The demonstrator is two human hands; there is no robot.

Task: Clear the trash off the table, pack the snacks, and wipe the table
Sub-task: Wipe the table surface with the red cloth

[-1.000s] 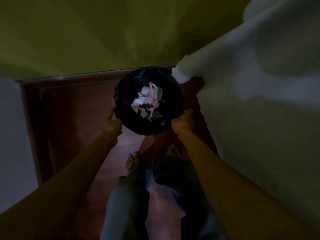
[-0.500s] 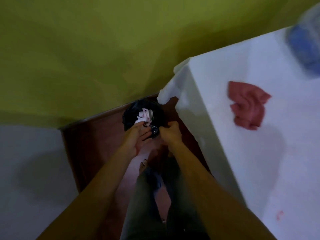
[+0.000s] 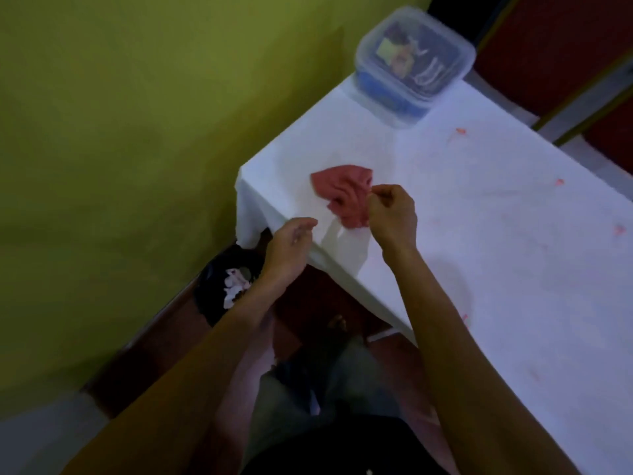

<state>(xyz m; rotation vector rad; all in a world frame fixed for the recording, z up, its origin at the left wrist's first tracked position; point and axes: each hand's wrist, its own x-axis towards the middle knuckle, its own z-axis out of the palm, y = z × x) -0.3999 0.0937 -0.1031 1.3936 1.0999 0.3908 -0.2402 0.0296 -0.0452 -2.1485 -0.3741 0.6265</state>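
1. Our right hand (image 3: 390, 214) hangs over the table (image 3: 513, 269) close to its near left corner. Its fingers are curled, and thumb and forefinger meet right at the edge of the red cloth (image 3: 339, 190). We cannot tell whether any fabric is caught in that pinch.
2. Our left hand (image 3: 291, 243) hovers over the near edge, just beside the same corner. Its fingers are loosely bent and hold nothing.
3. The cloth lies crumpled on the white top, just inside that corner.
4. Half a second ago both hands were down at the bin (image 3: 212, 269) on the floor. Now they are up at the table. The bin stands alone below the corner, against the green wall (image 3: 120, 132), with pale trash (image 3: 233, 286) lying in it.
5. At the far left corner sits a clear box (image 3: 414, 63). It is blurred, but packets of snacks (image 3: 397, 56) show through its walls.
6. Small red specks (image 3: 559, 182) are scattered over the right side of the table, well apart from the cloth.
7. We judge the trash and the packing done, so the hands' rise from the bin marks the turn to wiping. The cloth must be gripped firmly first, then drawn across the specks.
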